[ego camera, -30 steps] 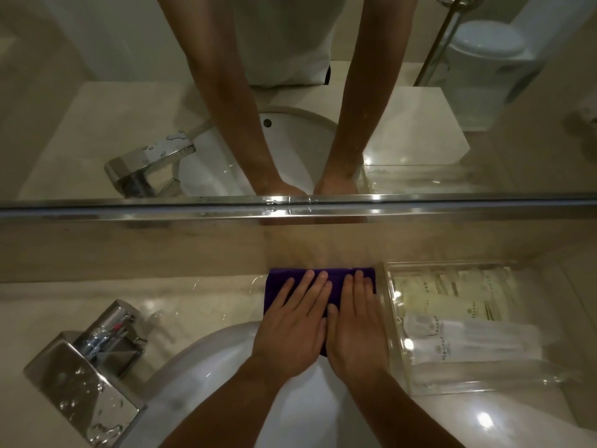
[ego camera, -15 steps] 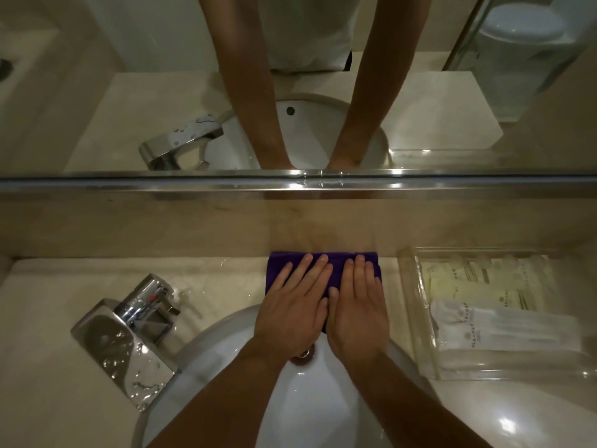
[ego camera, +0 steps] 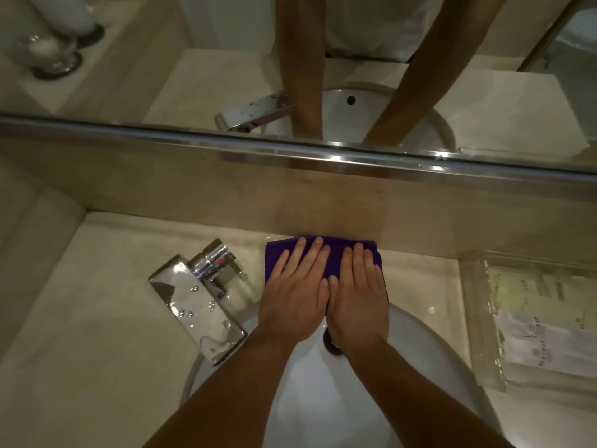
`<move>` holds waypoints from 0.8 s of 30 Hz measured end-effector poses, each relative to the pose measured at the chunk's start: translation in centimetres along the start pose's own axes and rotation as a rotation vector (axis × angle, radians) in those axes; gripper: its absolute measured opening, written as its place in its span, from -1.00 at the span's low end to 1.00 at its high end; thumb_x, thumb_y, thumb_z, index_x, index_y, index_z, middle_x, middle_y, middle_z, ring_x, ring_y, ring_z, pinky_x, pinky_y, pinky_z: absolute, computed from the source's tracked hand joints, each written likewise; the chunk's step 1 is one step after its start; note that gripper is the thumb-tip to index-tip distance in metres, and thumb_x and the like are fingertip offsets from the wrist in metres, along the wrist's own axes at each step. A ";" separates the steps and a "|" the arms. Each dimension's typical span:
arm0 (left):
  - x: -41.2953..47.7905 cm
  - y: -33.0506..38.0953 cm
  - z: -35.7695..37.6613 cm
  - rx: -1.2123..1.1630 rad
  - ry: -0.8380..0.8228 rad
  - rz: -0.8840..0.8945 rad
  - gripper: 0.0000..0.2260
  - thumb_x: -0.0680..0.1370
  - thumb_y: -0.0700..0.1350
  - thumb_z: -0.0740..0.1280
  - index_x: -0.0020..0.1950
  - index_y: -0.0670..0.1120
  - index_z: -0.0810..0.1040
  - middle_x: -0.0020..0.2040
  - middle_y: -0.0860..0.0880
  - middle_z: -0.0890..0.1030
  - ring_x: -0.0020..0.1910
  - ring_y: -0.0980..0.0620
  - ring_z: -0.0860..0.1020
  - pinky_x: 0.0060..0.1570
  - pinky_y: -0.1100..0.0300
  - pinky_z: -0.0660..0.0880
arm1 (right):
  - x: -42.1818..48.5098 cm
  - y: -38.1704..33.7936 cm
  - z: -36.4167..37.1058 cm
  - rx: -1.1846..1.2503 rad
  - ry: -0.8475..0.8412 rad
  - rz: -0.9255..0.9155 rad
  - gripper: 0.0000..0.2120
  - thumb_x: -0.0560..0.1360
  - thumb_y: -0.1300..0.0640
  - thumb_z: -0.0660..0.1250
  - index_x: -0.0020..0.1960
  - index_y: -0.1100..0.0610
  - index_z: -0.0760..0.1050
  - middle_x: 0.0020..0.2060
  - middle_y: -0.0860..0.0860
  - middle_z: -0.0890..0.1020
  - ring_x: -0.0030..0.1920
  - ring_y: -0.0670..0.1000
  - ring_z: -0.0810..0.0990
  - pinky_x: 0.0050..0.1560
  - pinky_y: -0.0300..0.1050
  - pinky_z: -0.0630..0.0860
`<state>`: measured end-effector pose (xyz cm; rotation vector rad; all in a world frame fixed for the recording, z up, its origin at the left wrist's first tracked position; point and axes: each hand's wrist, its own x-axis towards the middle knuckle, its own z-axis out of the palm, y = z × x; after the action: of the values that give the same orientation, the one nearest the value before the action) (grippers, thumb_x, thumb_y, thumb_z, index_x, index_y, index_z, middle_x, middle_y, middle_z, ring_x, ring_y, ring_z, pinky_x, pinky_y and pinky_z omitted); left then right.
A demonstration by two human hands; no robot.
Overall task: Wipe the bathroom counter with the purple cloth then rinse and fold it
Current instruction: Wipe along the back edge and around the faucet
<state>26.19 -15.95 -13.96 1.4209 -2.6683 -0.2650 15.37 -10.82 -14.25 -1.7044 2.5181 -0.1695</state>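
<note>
The purple cloth (ego camera: 336, 250) lies folded flat on the beige counter (ego camera: 97, 318), between the back wall and the white sink (ego camera: 307, 392). My left hand (ego camera: 292, 294) and my right hand (ego camera: 357, 295) lie side by side on it, palms down, fingers straight and pressing. The hands cover most of the cloth; only its far edge and left side show.
A wet chrome faucet (ego camera: 200, 295) stands just left of my hands. A clear tray (ego camera: 478, 318) with wrapped toiletries sits at the right. A mirror with a metal rail (ego camera: 290, 153) runs along the back wall.
Both hands stay flat on the cloth in the same spot. The camera view has swung, bringing more of the counter's left side and the faucet into sight.
</note>
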 end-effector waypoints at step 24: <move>-2.0 -2.8 -0.4 -0.016 0.227 -0.347 -0.52 0.56 -0.03 0.07 0.41 -0.14 0.48 0.40 -0.10 0.50 0.43 -0.14 0.41 0.37 -0.02 0.21 | 2.1 -3.9 0.9 0.020 0.097 -0.404 -0.46 0.58 0.04 -0.01 0.39 0.31 0.45 0.33 0.26 0.53 0.31 0.25 0.54 0.32 0.20 0.47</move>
<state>29.66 -15.82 -14.12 1.7864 -2.2296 -0.1406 18.31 -14.29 -14.62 -2.2268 2.1892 -0.3105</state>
